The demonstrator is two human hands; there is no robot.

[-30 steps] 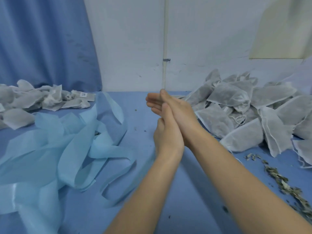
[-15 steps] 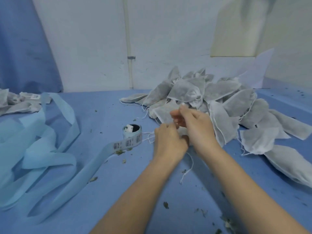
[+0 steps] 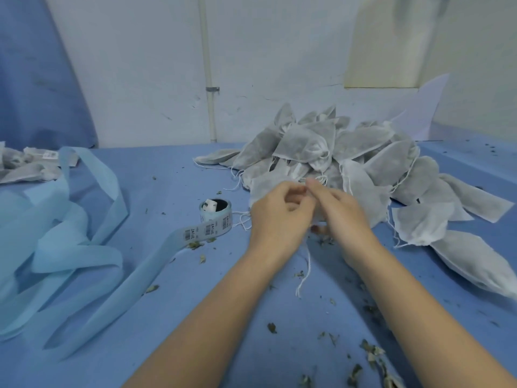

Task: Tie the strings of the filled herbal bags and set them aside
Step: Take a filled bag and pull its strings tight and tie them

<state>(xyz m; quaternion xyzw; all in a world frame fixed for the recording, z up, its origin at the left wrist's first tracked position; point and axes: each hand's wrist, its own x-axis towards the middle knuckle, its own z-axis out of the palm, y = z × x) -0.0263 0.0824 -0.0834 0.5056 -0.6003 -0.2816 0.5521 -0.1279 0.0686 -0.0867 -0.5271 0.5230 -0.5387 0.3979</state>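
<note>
A bag [image 3: 261,189] beside the label roll [image 3: 215,210] and heaped bags [image 3: 363,152] is pinched by the left hand [image 3: 277,212] and right hand [image 3: 340,208], hiding its string [image 3: 306,264] ends.

Light: soft, even and cool, giving everything a bluish cast.
Shadows: faint ones are lying beneath the forearms on the table [image 3: 145,175].
Glare: nothing is blowing out.
Focus: slightly soft overall.
Distortion: wide-angle bending is curving the wall pipe [image 3: 208,79] and stretching the frame edges.

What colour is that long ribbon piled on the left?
Light blue ribbon, clearest in the head view.
</note>
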